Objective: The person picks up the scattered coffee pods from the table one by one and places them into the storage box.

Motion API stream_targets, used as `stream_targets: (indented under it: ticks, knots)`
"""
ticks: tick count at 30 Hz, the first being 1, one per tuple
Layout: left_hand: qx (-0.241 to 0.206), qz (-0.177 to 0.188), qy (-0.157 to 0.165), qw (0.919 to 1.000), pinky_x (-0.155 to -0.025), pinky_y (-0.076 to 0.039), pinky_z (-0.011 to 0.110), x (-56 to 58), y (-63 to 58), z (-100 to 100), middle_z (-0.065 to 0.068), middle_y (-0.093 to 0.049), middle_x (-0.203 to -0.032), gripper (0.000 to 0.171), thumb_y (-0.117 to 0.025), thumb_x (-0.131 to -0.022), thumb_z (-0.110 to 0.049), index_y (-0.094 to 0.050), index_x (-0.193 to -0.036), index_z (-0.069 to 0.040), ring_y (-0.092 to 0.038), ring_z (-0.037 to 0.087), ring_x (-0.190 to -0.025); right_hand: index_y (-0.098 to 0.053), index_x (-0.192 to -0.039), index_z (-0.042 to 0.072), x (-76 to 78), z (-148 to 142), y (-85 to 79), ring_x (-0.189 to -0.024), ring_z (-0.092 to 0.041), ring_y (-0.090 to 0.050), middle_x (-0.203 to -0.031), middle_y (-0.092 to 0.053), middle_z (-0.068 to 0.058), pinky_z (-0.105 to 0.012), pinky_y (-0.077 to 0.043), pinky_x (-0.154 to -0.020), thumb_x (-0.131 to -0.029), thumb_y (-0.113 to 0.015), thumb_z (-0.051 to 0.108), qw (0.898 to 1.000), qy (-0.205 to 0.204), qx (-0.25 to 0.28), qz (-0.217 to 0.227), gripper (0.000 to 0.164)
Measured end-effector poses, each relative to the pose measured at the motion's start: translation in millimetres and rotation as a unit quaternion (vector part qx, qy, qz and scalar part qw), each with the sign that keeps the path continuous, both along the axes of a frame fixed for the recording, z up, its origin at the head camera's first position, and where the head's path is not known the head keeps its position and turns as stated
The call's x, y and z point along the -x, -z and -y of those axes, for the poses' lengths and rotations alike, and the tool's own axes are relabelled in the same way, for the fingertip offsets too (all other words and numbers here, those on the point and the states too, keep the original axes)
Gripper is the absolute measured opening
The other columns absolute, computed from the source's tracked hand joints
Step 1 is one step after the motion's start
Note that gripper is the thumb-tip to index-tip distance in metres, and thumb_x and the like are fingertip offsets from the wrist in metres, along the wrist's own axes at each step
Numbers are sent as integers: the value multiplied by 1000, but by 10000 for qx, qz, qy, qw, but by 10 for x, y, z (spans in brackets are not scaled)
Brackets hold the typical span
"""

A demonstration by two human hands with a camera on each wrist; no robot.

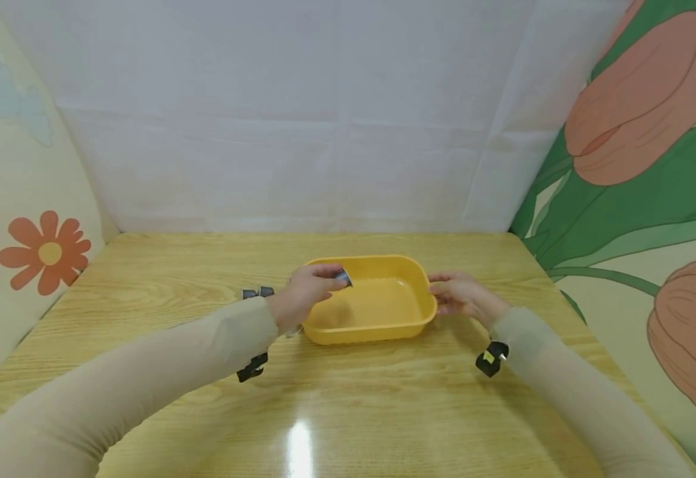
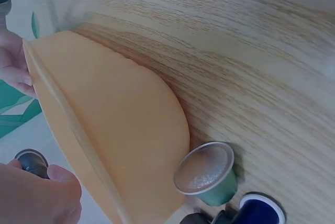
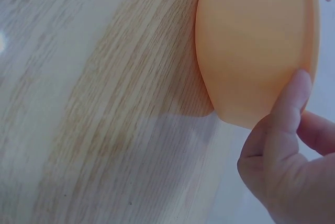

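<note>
Between its thumb and fingers, my left hand [image 1: 300, 295] pinches a dark coffee capsule [image 1: 343, 277] above the left part of a yellow plastic basin [image 1: 384, 305]. The same capsule [image 2: 32, 163] appears in the left wrist view, its round end upward. At the basin's right end, my right hand [image 1: 464, 295] holds the rim; the right wrist view shows its fingers [image 3: 293, 96] against the outer wall. Beside the basin's left end lie a green capsule [image 2: 220, 188] with a pale lid and a dark blue capsule [image 2: 259, 212], partly cut off by the frame.
Two dark capsules [image 1: 258, 292] show on the wooden table [image 1: 354, 398] left of the basin, partly behind the left forearm. A white cloth [image 1: 324, 133] hangs behind the table. Flower-printed cloths [image 1: 635, 219] flank both sides.
</note>
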State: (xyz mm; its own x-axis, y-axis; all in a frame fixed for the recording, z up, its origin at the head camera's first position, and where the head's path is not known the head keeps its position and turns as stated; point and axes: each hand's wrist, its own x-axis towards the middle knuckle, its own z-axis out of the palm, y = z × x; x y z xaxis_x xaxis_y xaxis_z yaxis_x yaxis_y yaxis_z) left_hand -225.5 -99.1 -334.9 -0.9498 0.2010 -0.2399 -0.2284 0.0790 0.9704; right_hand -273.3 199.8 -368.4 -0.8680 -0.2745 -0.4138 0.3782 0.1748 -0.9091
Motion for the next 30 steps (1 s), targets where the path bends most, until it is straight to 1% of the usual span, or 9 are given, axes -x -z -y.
stream_targets:
  ticks: [9,14,18,24,30]
  knots:
    - [-57,58,49,10000,-110,-34,47,43,-13,-73,19,-46,-143,46,-55,-98,-1,-44,-143,3,-47,33,-129,-30,-146,-10,1,-3,2,-68,-10,-62,-81,-64,0,-24,-55,-58,-98,-47,0,10000,-21,-69,-47,51]
    - [-131,-21,145,9998,-111,-33,49,67,-4,-108,21,-47,-142,46,-55,-98,1,-44,-142,5,-47,34,-129,-30,-146,-10,-2,-7,-1,-69,-10,-62,-82,-64,1,-24,-55,-58,-98,-47,0,9999,-30,-63,-77,51]
    - [-150,-23,148,9998,-111,-32,50,70,-3,-130,21,-47,-141,45,-54,-98,1,-45,-141,6,-47,34,-128,-30,-146,-10,-9,-6,-10,-69,-10,-62,-83,-64,0,-24,-56,-59,-99,-47,0,9999,-55,-44,-73,51]
    - [-52,53,122,9999,-110,-33,50,105,12,-184,21,-47,-141,45,-55,-97,1,-46,-141,5,-47,34,-128,-30,-146,-10,-8,-6,-7,-69,-10,-62,-82,-64,0,-23,-55,-58,-99,-47,0,9999,-63,-52,-86,51]
    - [41,119,205,9997,-111,-34,48,151,11,-232,21,-47,-141,46,-55,-97,2,-45,-141,5,-47,34,-128,-31,-146,-9,3,-7,-4,-68,-10,-62,-83,-64,-1,-23,-55,-57,-99,-48,1,10000,-14,-52,-21,51]
